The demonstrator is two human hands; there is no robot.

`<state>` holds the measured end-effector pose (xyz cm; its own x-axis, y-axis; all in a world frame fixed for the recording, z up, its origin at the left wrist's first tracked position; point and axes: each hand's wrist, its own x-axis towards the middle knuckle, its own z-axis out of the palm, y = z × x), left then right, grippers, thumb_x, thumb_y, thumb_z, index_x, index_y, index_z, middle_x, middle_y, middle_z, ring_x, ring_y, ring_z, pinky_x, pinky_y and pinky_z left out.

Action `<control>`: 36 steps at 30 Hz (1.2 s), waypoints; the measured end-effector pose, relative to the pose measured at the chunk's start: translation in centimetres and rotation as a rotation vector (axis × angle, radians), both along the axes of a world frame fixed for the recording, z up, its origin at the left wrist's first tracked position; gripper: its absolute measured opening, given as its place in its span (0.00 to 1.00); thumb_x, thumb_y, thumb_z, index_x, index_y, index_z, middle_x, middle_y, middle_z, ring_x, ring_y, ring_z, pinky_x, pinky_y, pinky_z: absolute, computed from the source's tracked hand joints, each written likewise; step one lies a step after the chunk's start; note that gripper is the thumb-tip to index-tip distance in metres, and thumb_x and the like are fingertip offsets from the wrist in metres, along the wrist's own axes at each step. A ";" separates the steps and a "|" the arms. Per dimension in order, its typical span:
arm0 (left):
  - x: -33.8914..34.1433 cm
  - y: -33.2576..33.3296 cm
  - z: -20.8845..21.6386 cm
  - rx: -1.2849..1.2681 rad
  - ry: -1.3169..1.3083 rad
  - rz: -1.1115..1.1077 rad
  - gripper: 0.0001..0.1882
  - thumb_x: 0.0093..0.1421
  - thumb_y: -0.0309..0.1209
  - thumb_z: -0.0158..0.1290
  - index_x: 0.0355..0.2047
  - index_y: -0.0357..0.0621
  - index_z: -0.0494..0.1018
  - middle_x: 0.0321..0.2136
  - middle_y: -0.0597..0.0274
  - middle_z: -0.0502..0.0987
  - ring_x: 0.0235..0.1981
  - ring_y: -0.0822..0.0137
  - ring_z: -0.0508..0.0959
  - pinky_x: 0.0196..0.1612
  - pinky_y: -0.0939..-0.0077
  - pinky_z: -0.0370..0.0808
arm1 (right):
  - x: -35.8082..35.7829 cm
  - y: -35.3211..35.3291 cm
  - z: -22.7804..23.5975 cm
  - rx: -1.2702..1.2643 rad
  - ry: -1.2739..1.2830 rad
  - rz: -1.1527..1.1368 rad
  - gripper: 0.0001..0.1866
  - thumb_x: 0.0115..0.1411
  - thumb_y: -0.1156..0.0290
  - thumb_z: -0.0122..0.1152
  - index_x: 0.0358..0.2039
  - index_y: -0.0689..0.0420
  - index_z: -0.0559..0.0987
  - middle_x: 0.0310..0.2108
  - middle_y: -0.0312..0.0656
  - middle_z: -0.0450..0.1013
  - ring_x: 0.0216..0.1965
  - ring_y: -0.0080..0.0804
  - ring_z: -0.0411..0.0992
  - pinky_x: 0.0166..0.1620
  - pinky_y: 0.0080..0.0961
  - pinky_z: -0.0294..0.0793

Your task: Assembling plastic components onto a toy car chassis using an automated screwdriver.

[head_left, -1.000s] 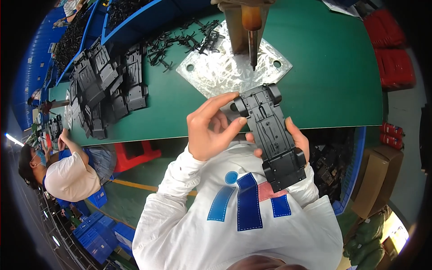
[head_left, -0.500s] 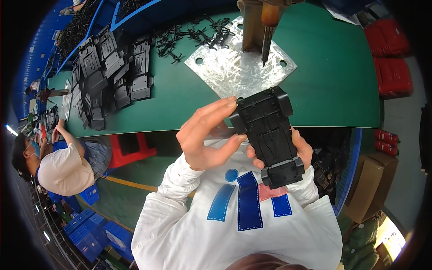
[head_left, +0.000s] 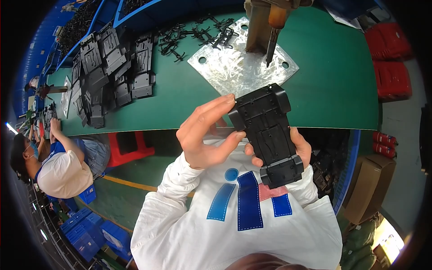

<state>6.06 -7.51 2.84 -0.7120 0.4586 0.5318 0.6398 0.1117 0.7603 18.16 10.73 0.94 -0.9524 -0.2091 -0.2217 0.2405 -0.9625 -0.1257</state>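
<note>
A black plastic toy-car chassis point(head_left: 270, 130) is held tilted in front of my chest, near the table's front edge. It has raised wheel-arch-like blocks at its corners. My right hand point(head_left: 300, 146) grips its lower half, with the thumb on the right edge and fingertips showing at the left edge. At its upper left corner, my left hand point(head_left: 204, 130) pinches the corner block between fingertips and thumb. Beyond the chassis a square metal plate point(head_left: 225, 74) lies on the green table, and a pointed tool tip point(head_left: 272, 47) hangs over it from a stand.
Several matching black chassis point(head_left: 105, 63) are heaped at the table's left. Small black branched parts point(head_left: 173, 38) lie behind the plate, near blue bins point(head_left: 148, 13). Another person point(head_left: 65, 166) sits at left. Red chairs point(head_left: 391, 81) and a cardboard box point(head_left: 369, 189) stand at right.
My view has shifted slightly, moving the table and plate a little in the picture. Both hands keep nearly the same hold on the chassis.
</note>
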 end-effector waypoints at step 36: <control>-0.7 0.5 -1.4 -0.045 -0.101 0.017 0.28 0.44 0.22 0.66 0.49 0.35 0.78 0.47 0.48 0.81 0.34 0.70 0.80 0.27 0.85 0.73 | -0.6 1.1 -0.2 -0.058 -0.040 0.049 0.36 0.72 0.47 0.41 0.71 0.57 0.53 0.61 0.65 0.64 0.52 0.57 0.75 0.44 0.39 0.85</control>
<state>5.32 -6.97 1.41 -0.7691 0.4677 0.4357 0.5576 0.1577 0.8150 17.57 11.81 0.72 -0.9313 -0.2688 -0.2458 0.2914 -0.9547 -0.0598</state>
